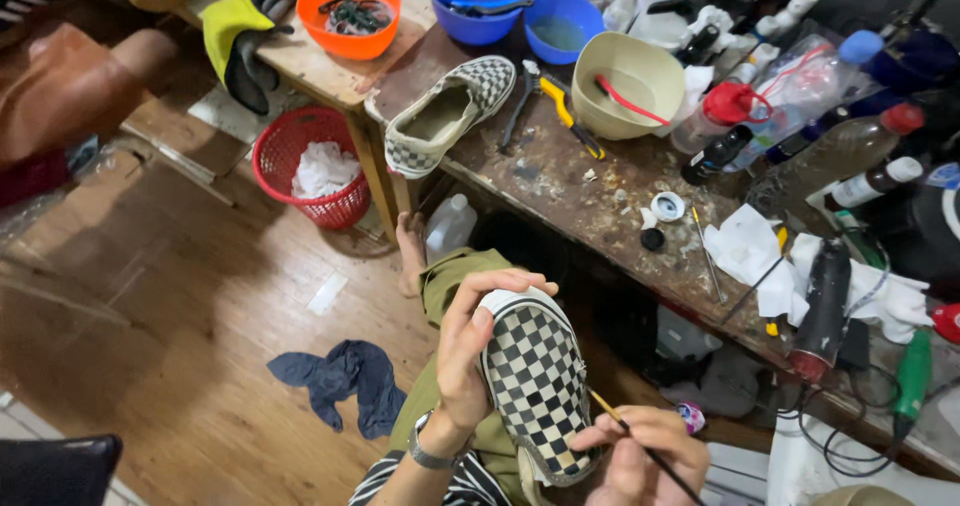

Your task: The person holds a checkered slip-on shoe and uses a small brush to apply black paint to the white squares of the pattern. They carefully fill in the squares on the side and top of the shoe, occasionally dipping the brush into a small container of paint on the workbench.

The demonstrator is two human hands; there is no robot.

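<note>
Checkered shoe [537, 381] toe-up, lengthwise away.

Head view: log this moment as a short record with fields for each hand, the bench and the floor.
left hand: grips checkered shoe by its toe and side
right hand: holds thin brush, tip at the shoe's edge
workbench: second checkered shoe, pliers, beige bowl, bottles
floor: red basket, blue rag

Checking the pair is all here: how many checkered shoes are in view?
2. One checkered shoe is held by the left hand, while the right hand holds a thin brush to it. The other shoe lies on the workbench.
</note>
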